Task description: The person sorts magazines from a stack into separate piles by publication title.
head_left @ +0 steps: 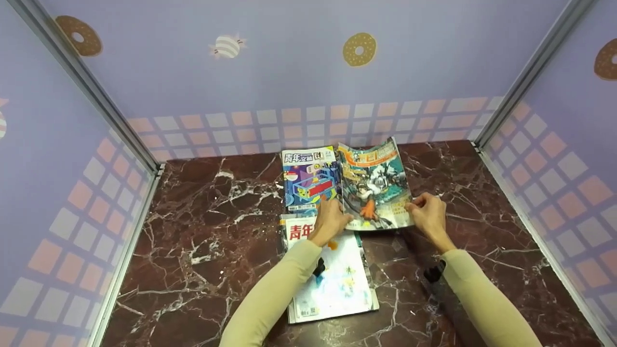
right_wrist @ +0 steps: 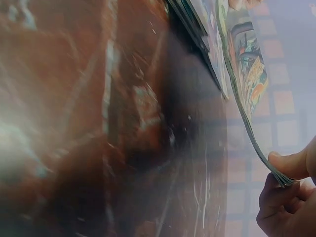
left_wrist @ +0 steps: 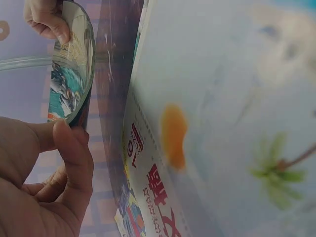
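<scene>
Both hands hold a magazine (head_left: 381, 180) with a teal and yellow illustrated cover, bowed and lifted off the table along its near edge. My left hand (head_left: 330, 221) pinches its near left corner between thumb and fingers. At the near right corner my right hand (head_left: 429, 214) grips the edge; the right wrist view shows the thumb (right_wrist: 286, 162) pressing the page edges. Left of it lies a magazine with a colourful purple and blue cover (head_left: 308, 183). Under my left forearm is a stack with a white-covered magazine (head_left: 332, 294) on top, partly hidden by hand and sleeve.
The magazines are on a dark red marbled table (head_left: 202, 241). A lilac back wall (head_left: 289, 62) with printed donuts and checks stands just behind them. Side panels (head_left: 58, 202) in metal frames close off the left and right.
</scene>
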{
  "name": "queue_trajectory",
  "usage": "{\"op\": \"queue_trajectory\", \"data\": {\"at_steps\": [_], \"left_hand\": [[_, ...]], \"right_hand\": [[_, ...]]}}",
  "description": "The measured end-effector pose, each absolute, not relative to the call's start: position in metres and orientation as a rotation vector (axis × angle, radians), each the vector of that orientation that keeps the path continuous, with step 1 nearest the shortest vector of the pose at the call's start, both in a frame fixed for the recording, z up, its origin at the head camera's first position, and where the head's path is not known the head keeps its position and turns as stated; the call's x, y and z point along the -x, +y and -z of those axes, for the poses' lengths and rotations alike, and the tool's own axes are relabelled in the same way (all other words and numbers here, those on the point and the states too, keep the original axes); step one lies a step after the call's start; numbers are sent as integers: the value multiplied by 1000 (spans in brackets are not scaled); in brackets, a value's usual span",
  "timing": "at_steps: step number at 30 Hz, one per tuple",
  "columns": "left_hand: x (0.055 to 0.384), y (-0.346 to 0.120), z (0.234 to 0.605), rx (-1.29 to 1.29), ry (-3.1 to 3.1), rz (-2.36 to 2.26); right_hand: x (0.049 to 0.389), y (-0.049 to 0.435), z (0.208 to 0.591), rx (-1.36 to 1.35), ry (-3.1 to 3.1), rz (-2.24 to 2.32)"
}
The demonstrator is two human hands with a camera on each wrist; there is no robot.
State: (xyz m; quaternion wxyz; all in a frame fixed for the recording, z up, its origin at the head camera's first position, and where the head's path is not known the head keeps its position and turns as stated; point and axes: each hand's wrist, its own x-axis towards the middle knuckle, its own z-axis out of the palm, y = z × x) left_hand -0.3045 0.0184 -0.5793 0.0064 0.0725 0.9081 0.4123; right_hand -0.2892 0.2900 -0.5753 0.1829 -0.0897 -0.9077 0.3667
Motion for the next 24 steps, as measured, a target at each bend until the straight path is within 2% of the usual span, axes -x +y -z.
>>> {"op": "queue_trajectory", "data": {"at_steps": [4,11,19,24], "left_hand": [[336,22,605,-256,2928,-1225],[372,29,623,-133,2809,-1188],[361,43,588,64,2796,-1103],[384,51,617,49,2770,-1166]], "right_hand": [[304,291,574,213,-2554,-1033],[326,293,577,187,-2564,-1013],[343,303,579,199,-2587,-1010],[352,312,588,195,-2574,-1026]]}}
